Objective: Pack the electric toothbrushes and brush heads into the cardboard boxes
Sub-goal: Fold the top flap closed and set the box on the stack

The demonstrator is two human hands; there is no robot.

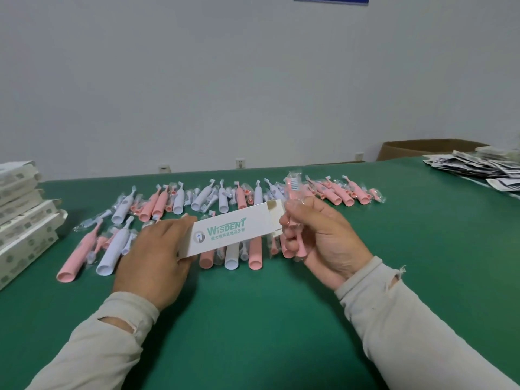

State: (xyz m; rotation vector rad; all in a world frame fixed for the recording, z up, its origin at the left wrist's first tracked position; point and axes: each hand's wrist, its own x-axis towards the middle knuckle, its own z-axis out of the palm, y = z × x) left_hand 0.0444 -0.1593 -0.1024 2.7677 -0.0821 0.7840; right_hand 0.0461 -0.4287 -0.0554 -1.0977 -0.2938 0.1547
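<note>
Two hands work above bare green table (253, 319) at 6 o'clock: the left hand (153, 254) grips a white box (233, 230) printed in green, open-ended toward 3 o'clock, where the right hand (315, 237) pinches a wrapped pink brush head (294, 215), toothbrushes (180, 201) crowding 12 o'clock.

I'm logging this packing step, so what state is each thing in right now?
White box: right end open, held by left hand.
Pink brush head: in clear wrap, gripped by right hand beside the box's open end.
Toothbrushes: loose, lying on green table.
Stacked boxes: at the table's left edge.
</note>
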